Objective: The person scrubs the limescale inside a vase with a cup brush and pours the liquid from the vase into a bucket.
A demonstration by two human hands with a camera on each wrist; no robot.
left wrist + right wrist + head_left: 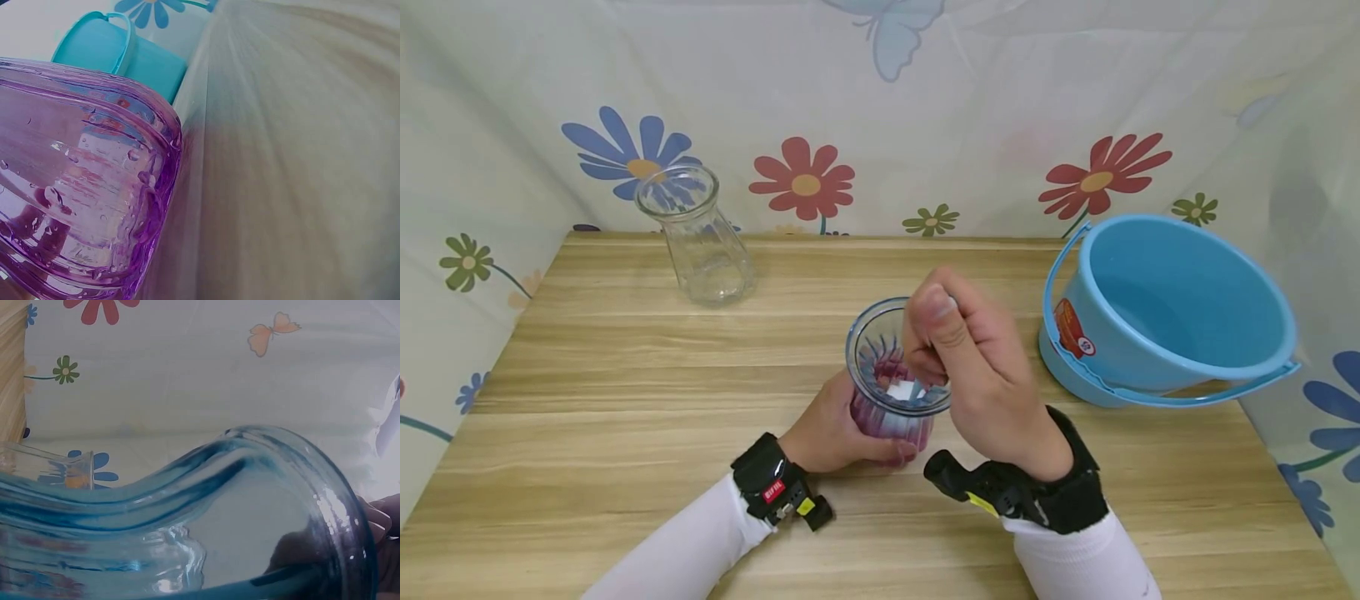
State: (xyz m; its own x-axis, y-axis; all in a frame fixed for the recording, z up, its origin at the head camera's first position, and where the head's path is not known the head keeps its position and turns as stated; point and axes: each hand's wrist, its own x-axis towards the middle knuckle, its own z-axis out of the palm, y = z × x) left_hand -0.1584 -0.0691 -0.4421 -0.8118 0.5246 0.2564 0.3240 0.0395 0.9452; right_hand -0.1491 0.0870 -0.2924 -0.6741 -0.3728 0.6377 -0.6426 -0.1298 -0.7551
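A ribbed glass vase point(880, 333), blue at the rim and purple lower down, is tilted near the middle of the wooden table. My left hand point(829, 429) grips its lower body. Droplets cling to the purple glass point(94, 200) in the left wrist view. Over the right side of the mouth, my right hand point(973, 367) is curled in a fist, thumb uppermost. A small pale bit peeks out beside its thumb; the rest of what it holds is hidden. Through the mouth a white patch point(901, 389) shows inside, too unclear to name.
A clear glass vase point(707, 250) stands at the back left of the wooden table point(587, 400). On the right is a light blue bucket point(1150, 333) with its handle lowered toward the front. A flowered curtain point(970, 108) hangs behind and at the sides.
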